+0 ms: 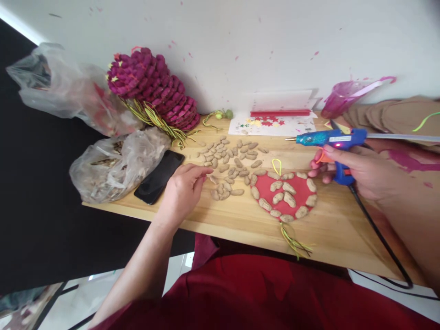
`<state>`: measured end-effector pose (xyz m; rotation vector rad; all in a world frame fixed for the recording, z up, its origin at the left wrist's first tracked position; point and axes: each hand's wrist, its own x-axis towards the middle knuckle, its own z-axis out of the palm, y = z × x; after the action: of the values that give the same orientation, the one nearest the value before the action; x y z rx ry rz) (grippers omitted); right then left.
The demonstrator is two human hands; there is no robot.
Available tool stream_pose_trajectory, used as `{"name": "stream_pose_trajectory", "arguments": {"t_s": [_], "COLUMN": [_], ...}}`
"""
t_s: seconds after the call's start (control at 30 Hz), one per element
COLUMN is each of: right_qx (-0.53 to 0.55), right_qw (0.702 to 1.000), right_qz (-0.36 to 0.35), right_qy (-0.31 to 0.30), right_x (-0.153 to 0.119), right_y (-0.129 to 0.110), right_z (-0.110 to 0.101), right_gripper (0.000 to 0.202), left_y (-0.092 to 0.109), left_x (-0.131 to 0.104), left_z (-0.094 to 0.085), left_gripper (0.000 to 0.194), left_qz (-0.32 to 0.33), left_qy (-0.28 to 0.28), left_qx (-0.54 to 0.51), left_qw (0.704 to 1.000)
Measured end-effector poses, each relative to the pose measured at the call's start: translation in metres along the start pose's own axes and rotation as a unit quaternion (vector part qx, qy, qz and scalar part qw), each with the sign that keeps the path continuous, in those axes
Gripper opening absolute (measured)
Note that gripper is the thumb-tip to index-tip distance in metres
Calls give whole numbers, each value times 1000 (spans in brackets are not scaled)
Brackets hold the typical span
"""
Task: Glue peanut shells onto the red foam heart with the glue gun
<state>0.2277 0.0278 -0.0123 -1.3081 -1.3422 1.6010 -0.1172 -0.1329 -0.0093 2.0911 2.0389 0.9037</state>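
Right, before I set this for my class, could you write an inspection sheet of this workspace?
Surface: pale wooden table.
Job's things: red heart with peanuts along its edge and four inside; loose peanuts to its left; blue glue gun, its light glowing.
Clutter: phone, plastic bags, purple ornament, paper with small stars, stained cup.
Grippers: left hand beside the loose peanuts, fingers bent, whether it holds anything unclear; right hand around the glue gun's handle, nozzle pointing left.
Cables: black cord hangs from the glue gun toward the near edge.
Surroundings: white wall behind, with pink specks.
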Motion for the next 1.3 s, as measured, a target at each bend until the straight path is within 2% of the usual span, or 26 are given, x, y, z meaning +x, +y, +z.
{"name": "stream_pose_trajectory", "arguments": {"t_s": [0.13, 0.3, 0.47, 0.6, 0.83, 1.0, 1.1, 1.23, 1.3], "right_qx": [-2, -4, 5, 4, -4, 2, 6, 12, 13], "right_qw": [1000, 1000, 1000, 1000, 1000, 1000, 1000, 1000, 1000], "right_qz": [-6, -1, 11, 9, 9, 2, 2, 9, 14], "right_qy": [0, -9, -12, -18, -23, -23, -17, -8, -4], "right_x": [-5, -11, -8, -5, -5, -3, -3, -6, -8], "right_y": [-4, -9, -8, -5, -3, -2, -3, -8, -9], "right_z": [4, 8, 6, 4, 3, 3, 4, 8, 8], "right_gripper": [26, 26, 28, 28, 33, 30, 32, 28, 25], "left_y": [18, 59, 105, 122, 122, 118, 108, 81, 67], "left_x": [2, 16, 38, 49, 53, 53, 51, 39, 27], "left_z": [7, 31, 45, 52, 61, 57, 45, 18, 6], "left_gripper": [13, 13, 18, 15, 15, 17, 17, 10, 8], "left_qz": [64, 206, 311, 355, 369, 364, 329, 284, 262], "left_qy": [2, -64, -141, -174, -205, -184, -158, -103, -110], "left_qx": [-21, -40, 48, 101, 121, 77, 41, 55, 69], "left_qw": [998, 976, 939, 913, 899, 910, 930, 952, 956]}}
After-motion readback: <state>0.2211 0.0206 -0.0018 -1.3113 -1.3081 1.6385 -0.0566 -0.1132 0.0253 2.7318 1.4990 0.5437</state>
